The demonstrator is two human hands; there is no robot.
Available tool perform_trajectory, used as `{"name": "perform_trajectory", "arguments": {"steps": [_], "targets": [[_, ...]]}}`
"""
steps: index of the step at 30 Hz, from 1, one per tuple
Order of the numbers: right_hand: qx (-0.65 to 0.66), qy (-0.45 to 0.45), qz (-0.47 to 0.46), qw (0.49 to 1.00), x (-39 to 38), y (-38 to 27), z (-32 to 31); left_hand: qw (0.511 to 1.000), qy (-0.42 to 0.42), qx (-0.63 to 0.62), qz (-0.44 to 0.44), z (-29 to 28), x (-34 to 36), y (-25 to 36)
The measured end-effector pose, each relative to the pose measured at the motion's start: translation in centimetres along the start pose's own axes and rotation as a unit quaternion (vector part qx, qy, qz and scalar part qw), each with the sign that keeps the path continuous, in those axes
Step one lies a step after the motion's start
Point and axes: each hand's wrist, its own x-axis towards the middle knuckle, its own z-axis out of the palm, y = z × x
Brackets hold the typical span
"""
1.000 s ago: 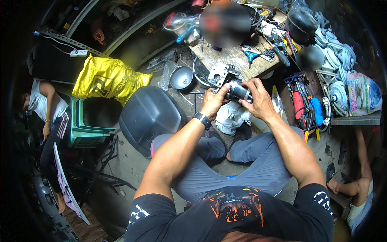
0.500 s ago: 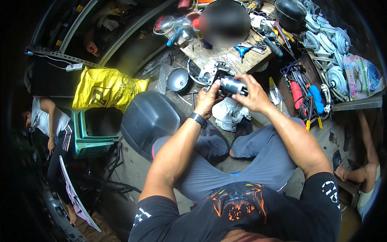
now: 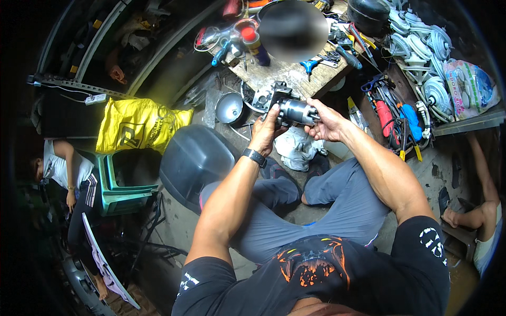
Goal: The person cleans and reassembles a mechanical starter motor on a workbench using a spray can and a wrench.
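Note:
Between my hands, in front of the workbench, is a machine part: a shiny silver and black motor-like cylinder joined to a metal bracket with holes. My left hand grips it from the near left side, thumb on top where cylinder and bracket meet. My right hand has its thumb and fingers closed around the cylinder's right end. The fingers of the left hand under the part are mostly hidden. Just below the part lies a white cloth, near my feet.
The wooden workbench carries a spray can, a blue-handled tool and a dark round pan. A metal bowl and black plastic box stand left; a tool tray is right. Two people sit at the sides.
The right hand has shifted from over the cylinder to its right end, uncovering more of the silver surface. The part has turned slightly. My view has shifted a little.

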Motion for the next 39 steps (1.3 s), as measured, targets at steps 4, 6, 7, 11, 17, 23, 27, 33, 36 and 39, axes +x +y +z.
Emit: {"name": "perform_trajectory", "arguments": {"steps": [4,6,7,11,17,23,27,33,36,39], "targets": [[-0.212,0.107,-0.147,0.960,-0.8,0.7,-0.2,1.000,0.015,-0.019,0.014,0.3,-0.2,0.5],[-0.497,0.178,-0.428,0.733,-1.9,1.9,0.8,1.000,0.011,-0.008,0.005,0.0,-0.3,0.4],[-0.522,0.145,-0.455,0.707,-2.8,1.4,1.8,1.000,0.007,-0.002,-0.001,-0.1,-0.2,0.1],[-0.519,0.196,-0.470,0.686,-0.4,1.8,1.0,1.000,0.007,-0.024,-0.008,0.2,-0.2,0.3],[0.143,0.014,-0.037,0.989,-0.1,0.6,1.2,1.000,0.011,0.020,-0.005,-0.8,0.5,-0.7],[-0.621,0.153,-0.524,0.563,-2.4,0.6,1.8,1.000,0.013,-0.008,-0.017,-0.6,0.0,0.1],[-0.620,0.262,-0.513,0.533,-2.4,1.9,3.5,1.000,0.010,0.004,-0.018,-0.6,0.4,-0.1],[-0.461,0.224,-0.490,0.705,-0.1,2.0,1.8,1.000,0.016,-0.006,-0.022,-0.9,0.8,-0.5],[-0.358,0.233,-0.353,0.833,-0.3,1.7,1.1,1.000,0.022,0.014,-0.012,-0.2,0.2,-0.2],[-0.235,0.225,-0.204,0.923,-0.2,1.3,1.1,1.000,0.017,0.021,-0.006,-0.2,0.1,0.2]]}}
